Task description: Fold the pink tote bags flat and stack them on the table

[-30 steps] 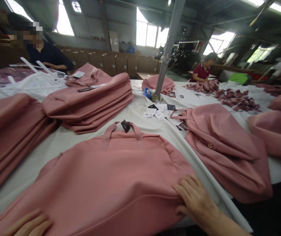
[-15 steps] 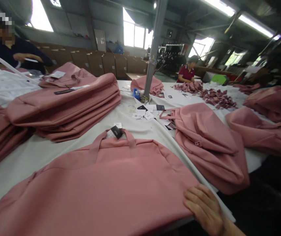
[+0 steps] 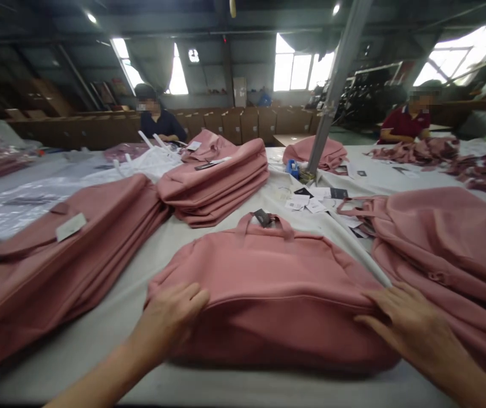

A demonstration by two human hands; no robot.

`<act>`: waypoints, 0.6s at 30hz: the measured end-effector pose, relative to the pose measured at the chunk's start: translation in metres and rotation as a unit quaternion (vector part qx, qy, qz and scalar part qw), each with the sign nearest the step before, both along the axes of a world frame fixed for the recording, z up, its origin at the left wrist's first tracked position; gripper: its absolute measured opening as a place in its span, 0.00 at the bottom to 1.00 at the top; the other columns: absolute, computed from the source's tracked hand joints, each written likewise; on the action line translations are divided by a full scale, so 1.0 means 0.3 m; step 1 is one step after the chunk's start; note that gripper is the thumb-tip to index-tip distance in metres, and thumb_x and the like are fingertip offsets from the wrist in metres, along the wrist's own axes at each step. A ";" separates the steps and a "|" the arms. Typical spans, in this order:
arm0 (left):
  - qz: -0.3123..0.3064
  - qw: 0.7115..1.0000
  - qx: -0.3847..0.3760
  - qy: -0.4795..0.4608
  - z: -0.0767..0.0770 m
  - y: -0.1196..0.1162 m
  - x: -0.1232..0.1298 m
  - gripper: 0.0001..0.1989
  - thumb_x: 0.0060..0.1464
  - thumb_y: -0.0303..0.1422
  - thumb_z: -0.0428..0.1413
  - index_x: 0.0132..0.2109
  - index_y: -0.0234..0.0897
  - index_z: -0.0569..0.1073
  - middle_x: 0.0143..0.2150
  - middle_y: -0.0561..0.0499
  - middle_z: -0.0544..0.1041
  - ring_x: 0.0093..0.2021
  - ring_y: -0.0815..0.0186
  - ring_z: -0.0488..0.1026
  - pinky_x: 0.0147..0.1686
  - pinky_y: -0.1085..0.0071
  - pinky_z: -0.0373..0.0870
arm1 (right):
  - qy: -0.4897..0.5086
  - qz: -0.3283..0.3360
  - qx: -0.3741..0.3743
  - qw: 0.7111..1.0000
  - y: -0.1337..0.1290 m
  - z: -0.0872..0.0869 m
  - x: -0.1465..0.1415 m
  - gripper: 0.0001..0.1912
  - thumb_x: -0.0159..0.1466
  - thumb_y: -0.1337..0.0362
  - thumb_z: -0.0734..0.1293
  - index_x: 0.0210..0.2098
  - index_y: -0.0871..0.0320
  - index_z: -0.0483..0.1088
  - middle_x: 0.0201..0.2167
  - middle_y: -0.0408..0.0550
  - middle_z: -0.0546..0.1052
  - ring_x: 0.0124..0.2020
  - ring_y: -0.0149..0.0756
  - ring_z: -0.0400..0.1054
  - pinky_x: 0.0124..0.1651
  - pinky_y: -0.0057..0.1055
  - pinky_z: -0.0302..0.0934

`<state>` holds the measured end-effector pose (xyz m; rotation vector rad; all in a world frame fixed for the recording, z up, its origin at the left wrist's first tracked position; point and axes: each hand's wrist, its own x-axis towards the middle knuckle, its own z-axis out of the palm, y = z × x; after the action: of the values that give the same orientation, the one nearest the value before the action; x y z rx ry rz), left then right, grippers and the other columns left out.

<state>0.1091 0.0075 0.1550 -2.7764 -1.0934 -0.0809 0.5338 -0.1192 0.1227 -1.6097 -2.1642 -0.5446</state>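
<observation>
Windows point(image 3: 283, 71) and a row of cartons point(image 3: 263, 123) stand behind the pale worktop point(image 3: 208, 388), where one person point(image 3: 164, 123) sits far left and another point(image 3: 408, 123) far right of a metal pole point(image 3: 332, 99). The pink bag point(image 3: 263, 260) lies in the middle of the near part, its handle point(image 3: 286, 228) pointing away and a black tag point(image 3: 262, 217) beside it.

What has changed is the near side: half a second ago the bag's broad face spread close to the camera with only the right hand point(image 3: 413, 320) in view; now it lies farther off, a curved seam running across and a darker panel below. The left hand point(image 3: 174, 311) has come into view at the left end, fingers curled; whether it grips fabric, I cannot tell. The right touches the opposite corner, its thumb spread from the fingers. So both ends are touched at once.

Two bag stacks, one near point(image 3: 93, 243) and one farther point(image 3: 219, 181), rest leftward, more bags point(image 3: 442, 232) on the right, loose tags point(image 3: 316, 205) between.
</observation>
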 end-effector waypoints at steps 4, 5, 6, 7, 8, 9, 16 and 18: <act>0.006 1.000 0.027 0.011 -0.025 0.031 0.022 0.08 0.50 0.21 0.50 0.31 0.39 0.65 0.29 0.53 0.71 0.31 0.60 0.68 0.29 0.66 0.51 | 0.043 0.043 -0.096 0.994 0.107 0.041 -0.258 0.48 0.48 0.49 0.75 0.62 0.60 0.56 0.52 0.58 0.72 0.50 0.50 0.67 0.49 0.43 0.61; 0.007 0.999 0.037 0.008 -0.035 0.026 0.018 0.07 0.51 0.21 0.50 0.31 0.38 0.65 0.29 0.53 0.71 0.31 0.60 0.68 0.29 0.66 0.52 | 0.044 0.051 -0.127 0.990 0.138 0.041 -0.328 0.53 0.45 0.49 0.76 0.64 0.60 0.54 0.55 0.60 0.70 0.52 0.53 0.66 0.50 0.45 0.60; 0.011 0.999 0.049 0.003 -0.047 0.017 0.012 0.07 0.51 0.22 0.51 0.31 0.38 0.65 0.29 0.53 0.71 0.31 0.60 0.68 0.29 0.65 0.54 | 0.041 0.053 -0.157 0.985 0.168 0.038 -0.389 0.57 0.42 0.49 0.77 0.65 0.60 0.52 0.54 0.61 0.70 0.51 0.54 0.66 0.50 0.46 0.60; 0.009 0.998 0.067 -0.012 -0.059 0.005 0.004 0.06 0.52 0.22 0.51 0.31 0.38 0.66 0.28 0.52 0.71 0.30 0.60 0.68 0.29 0.65 0.56 | 0.037 0.046 -0.182 0.981 0.196 0.032 -0.439 0.59 0.41 0.51 0.78 0.65 0.60 0.51 0.52 0.61 0.71 0.50 0.55 0.66 0.49 0.47 0.60; -0.002 0.995 0.091 -0.040 -0.072 -0.011 -0.004 0.05 0.54 0.23 0.51 0.32 0.37 0.67 0.29 0.52 0.71 0.31 0.61 0.69 0.30 0.64 0.59 | 0.033 0.032 -0.204 0.978 0.220 0.027 -0.474 0.58 0.42 0.53 0.78 0.66 0.60 0.51 0.49 0.59 0.73 0.48 0.54 0.67 0.48 0.46 0.60; -0.025 0.989 0.121 -0.082 -0.086 -0.027 -0.010 0.04 0.55 0.24 0.52 0.35 0.37 0.69 0.31 0.50 0.73 0.32 0.60 0.70 0.33 0.63 0.62 | 0.028 0.016 -0.222 0.975 0.240 0.022 -0.496 0.54 0.44 0.56 0.78 0.64 0.60 0.53 0.45 0.57 0.75 0.45 0.52 0.68 0.46 0.44 0.60; -0.490 0.855 0.138 -0.096 -0.222 -0.082 0.096 0.17 0.62 0.35 0.49 0.57 0.40 0.70 0.62 0.50 0.67 0.66 0.62 0.54 0.64 0.63 0.56 | -0.017 0.041 -0.256 0.966 0.290 0.061 -0.458 0.07 0.53 0.73 0.66 0.30 0.56 0.71 0.31 0.46 0.78 0.35 0.41 0.71 0.36 0.32 0.54; -0.515 0.851 0.100 -0.032 -0.284 -0.061 0.165 0.22 0.64 0.41 0.46 0.60 0.38 0.68 0.65 0.49 0.63 0.67 0.62 0.52 0.65 0.66 0.54 | -0.038 0.067 -0.237 0.968 0.298 0.066 -0.443 0.10 0.51 0.77 0.65 0.30 0.56 0.71 0.29 0.45 0.77 0.33 0.39 0.70 0.35 0.31 0.52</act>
<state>0.1585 -0.0108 0.0698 -2.8065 0.4840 -0.3761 0.4009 -0.0296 0.1427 -1.6679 -2.5789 -0.0436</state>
